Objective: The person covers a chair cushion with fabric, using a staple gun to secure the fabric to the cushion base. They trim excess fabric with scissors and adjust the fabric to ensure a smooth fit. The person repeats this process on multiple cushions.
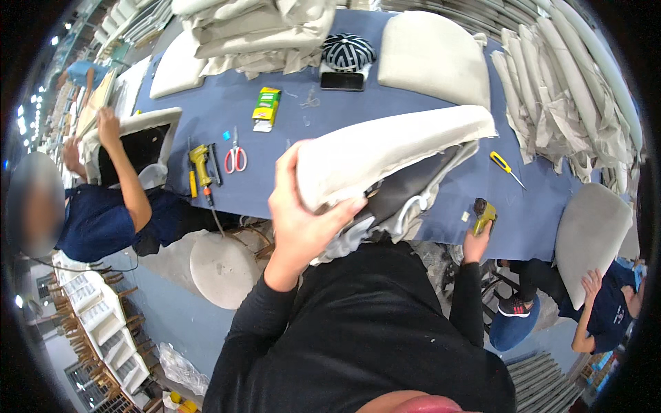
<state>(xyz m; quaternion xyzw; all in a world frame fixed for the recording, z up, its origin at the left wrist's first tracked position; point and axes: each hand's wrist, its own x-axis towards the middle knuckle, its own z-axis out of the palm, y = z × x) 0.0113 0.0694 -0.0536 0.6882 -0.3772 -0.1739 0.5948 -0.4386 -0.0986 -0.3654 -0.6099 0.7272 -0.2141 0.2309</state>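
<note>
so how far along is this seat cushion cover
Partly done: the beige fabric cover wraps the top of the padded seat panel, but loose fabric hangs at its underside edge. The left hand presses the cover down; the right hand grips a yellow staple gun. Fastening the edge looks left.

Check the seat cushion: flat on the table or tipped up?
Tipped up: the left hand holds the cushion on edge, underside showing.

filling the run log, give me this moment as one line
left hand: grips seat cushion | right hand: on yellow staple gun | surface: blue table
</note>
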